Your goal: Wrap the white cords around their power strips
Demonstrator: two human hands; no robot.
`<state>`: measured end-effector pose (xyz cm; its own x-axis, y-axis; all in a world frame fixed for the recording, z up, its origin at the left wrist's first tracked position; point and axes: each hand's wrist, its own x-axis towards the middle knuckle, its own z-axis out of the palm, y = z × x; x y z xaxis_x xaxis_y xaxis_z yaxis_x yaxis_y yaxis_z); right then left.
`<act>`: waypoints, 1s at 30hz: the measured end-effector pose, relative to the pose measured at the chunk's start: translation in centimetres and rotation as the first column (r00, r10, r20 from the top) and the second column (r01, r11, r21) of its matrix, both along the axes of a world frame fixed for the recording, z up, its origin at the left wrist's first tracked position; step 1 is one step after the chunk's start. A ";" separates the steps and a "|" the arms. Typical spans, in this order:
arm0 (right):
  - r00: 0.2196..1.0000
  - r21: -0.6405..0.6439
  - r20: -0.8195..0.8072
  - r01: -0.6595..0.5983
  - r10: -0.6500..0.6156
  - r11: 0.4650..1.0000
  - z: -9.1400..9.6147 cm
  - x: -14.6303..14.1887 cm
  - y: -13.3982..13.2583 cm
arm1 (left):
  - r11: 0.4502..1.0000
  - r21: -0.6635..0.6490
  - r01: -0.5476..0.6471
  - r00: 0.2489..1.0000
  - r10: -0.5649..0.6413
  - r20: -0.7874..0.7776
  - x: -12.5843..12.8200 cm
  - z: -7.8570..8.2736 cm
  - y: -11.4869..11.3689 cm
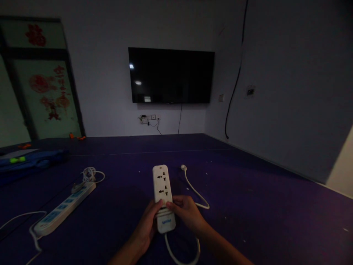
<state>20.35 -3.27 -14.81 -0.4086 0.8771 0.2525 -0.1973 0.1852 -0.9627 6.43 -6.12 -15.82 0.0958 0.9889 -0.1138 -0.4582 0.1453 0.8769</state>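
A white power strip [162, 184] with two visible sets of sockets is held in front of me, its far end tilted away. My left hand [147, 224] grips its left side, thumb on top near the lower end. From the right, my right hand [187, 213] grips it too, with the thumb pressed on the top face beside the other thumb. Blue lettering shows on the end nearest me. A white cord [171, 252] leaves that end and loops to the right. Beyond my right hand lies a white plug [184, 168] on its cord. My fingers underneath are hidden.
On the purple floor [248, 221] at left lies a longer power strip [64, 211] with blue socket panels and a coiled white cord [89, 173]. Blue cloth [41, 158] is at far left. A television [171, 75] hangs on the far wall; a dark cable [234, 92] hangs at right.
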 end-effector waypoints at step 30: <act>0.995 0.127 0.100 0.017 -0.030 0.992 0.2 0.8 0.5 | 0.999 0.003 -0.035 0.999 0.035 0.025 0.2 0.2 -0.2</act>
